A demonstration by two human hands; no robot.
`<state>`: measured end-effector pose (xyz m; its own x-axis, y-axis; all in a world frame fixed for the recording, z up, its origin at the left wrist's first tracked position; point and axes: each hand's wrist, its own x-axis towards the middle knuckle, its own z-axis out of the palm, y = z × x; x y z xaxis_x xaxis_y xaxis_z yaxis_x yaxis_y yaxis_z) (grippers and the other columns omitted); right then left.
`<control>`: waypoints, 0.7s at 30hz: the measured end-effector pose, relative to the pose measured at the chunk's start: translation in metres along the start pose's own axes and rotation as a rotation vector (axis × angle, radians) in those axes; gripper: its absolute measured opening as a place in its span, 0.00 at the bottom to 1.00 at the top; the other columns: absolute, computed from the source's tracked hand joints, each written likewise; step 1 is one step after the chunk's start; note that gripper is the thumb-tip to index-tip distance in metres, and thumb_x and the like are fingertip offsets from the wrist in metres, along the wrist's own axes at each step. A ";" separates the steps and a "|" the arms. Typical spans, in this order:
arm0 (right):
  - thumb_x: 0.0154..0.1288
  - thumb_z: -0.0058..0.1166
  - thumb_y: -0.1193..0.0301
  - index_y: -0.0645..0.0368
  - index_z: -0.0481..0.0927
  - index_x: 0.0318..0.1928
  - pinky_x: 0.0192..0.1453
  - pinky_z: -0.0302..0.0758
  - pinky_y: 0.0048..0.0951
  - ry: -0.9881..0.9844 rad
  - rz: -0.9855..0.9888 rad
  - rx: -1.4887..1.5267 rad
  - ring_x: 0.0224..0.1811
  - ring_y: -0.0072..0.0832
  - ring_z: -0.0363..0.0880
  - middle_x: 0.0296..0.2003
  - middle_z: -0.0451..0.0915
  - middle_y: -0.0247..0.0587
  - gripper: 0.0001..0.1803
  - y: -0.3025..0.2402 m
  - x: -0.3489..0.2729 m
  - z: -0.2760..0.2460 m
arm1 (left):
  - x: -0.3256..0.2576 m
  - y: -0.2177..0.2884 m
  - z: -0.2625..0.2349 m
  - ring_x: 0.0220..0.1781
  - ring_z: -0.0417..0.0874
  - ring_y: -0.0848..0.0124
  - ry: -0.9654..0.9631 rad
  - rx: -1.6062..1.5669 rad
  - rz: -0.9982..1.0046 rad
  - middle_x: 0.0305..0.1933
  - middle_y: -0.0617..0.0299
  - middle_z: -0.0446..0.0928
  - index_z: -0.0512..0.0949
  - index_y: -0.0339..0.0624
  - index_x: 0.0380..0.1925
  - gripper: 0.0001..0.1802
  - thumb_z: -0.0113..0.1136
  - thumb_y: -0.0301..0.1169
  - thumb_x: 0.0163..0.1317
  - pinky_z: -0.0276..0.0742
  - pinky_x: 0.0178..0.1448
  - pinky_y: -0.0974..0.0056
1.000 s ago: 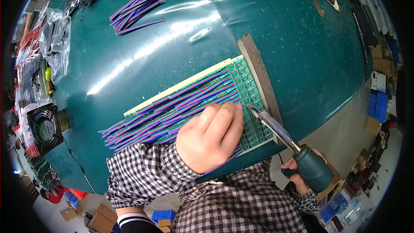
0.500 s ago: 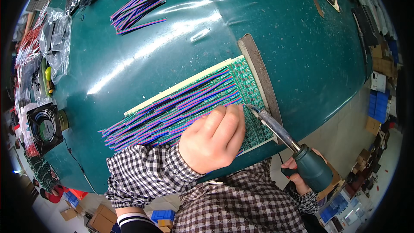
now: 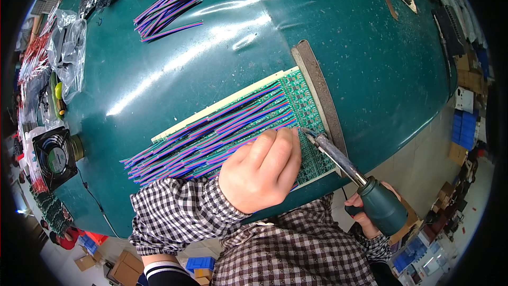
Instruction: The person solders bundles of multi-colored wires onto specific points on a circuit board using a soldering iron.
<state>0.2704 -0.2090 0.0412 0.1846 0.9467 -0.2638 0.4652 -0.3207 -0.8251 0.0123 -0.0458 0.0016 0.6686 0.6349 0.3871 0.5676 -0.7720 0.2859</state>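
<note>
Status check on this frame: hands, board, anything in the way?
Left hand pressing wires onto green circuit board. Right hand grips soldering iron, tip at the board. Nothing blocking.

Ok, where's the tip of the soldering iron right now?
In the head view, the soldering iron tip sits right of centre on the green circuit board, just beside the left hand fingertips, near the grey strip.
</note>
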 end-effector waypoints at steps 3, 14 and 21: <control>0.54 0.79 0.44 0.61 0.89 0.46 0.42 0.81 0.35 -0.007 0.037 0.119 0.35 0.34 0.88 0.35 0.90 0.35 0.33 -0.006 0.003 0.002 | 0.000 0.001 0.000 0.41 0.86 0.65 -0.008 -0.003 -0.001 0.45 0.54 0.81 0.87 0.28 0.44 0.21 0.68 0.23 0.47 0.85 0.42 0.65; 0.64 0.73 0.48 0.66 0.82 0.51 0.40 0.87 0.38 0.079 0.124 0.734 0.34 0.37 0.85 0.32 0.83 0.41 0.33 0.007 0.014 0.014 | -0.001 -0.004 0.001 0.45 0.84 0.66 0.013 0.103 0.039 0.46 0.54 0.81 0.85 0.30 0.44 0.21 0.65 0.28 0.48 0.79 0.44 0.69; 0.85 0.43 0.48 0.69 0.68 0.59 0.28 0.84 0.26 0.044 -0.129 1.373 0.37 0.28 0.73 0.35 0.72 0.39 0.30 0.043 0.110 0.014 | -0.003 0.012 -0.020 0.52 0.85 0.60 -0.037 -0.088 -0.106 0.53 0.50 0.80 0.84 0.32 0.53 0.24 0.61 0.30 0.57 0.84 0.51 0.62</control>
<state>0.2987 -0.1184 -0.0298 0.2445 0.9574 -0.1535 -0.7336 0.0792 -0.6749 0.0075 -0.0572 0.0218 0.6251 0.7127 0.3181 0.5931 -0.6987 0.3999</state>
